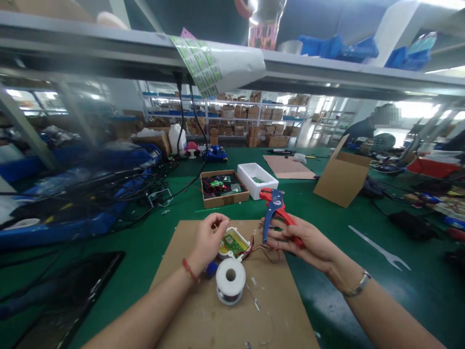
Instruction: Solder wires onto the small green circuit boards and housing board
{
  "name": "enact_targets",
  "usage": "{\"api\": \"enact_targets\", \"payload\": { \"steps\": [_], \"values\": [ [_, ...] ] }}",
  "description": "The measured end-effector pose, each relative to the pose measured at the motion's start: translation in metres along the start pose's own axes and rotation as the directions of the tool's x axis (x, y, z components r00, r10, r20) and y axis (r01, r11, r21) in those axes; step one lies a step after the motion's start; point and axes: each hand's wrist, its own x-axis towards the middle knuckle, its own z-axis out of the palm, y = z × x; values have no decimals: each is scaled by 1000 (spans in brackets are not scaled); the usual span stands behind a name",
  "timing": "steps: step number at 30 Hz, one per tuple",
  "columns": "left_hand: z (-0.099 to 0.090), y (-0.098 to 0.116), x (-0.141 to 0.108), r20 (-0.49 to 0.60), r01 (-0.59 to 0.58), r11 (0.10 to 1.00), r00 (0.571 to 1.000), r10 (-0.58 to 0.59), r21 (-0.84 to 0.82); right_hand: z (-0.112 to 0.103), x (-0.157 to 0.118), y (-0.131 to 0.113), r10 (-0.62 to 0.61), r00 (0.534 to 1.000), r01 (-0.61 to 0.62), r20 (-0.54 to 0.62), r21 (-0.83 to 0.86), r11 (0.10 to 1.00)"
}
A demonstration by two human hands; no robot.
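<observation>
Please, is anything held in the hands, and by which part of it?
The right hand holds the red-and-blue pliers by the handles. Whether the left hand holds anything between thumb and finger cannot be told.

Wire stripper (275, 208), red and blue; at its seven o'clock, spool (232, 288), white; at the spool's twelve o'clock, circuit board (232, 243), green. Desk (327, 224), green; cardboard sheet (271, 310), brown. Label sheet (201, 67), eleven o'clock from the wire stripper, white with green grid.

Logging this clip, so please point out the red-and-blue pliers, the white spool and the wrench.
Red-and-blue pliers (275, 205): head view, blue body.
White spool (231, 287): head view, top flange.
Wrench (375, 247): head view, shaft.
</observation>
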Motion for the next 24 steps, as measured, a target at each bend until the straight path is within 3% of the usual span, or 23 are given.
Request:
{"api": "enact_targets", "payload": {
  "steps": [4, 8, 17, 24],
  "values": [
    [0, 1, -1, -12, -8, 1000, 1000, 8, -11, -8, 9, -6, 152, 955, -176, 256, 73, 982],
    [1, 4, -2, -15, -11, 1000, 1000, 11, -26, -11, 1, 5, 70, 913, -159, 402, 193, 968],
    [1, 9, -5, -29, -27, 999, 999, 27, -22, 8, -3, 27, 112, 945, -159, 309, 129, 979],
    [0, 8, -6, -47, -34, 999, 998, 34, -4, 4, 2, 41, 131, 939, -228, 317, 290, 930]
  ]
}}
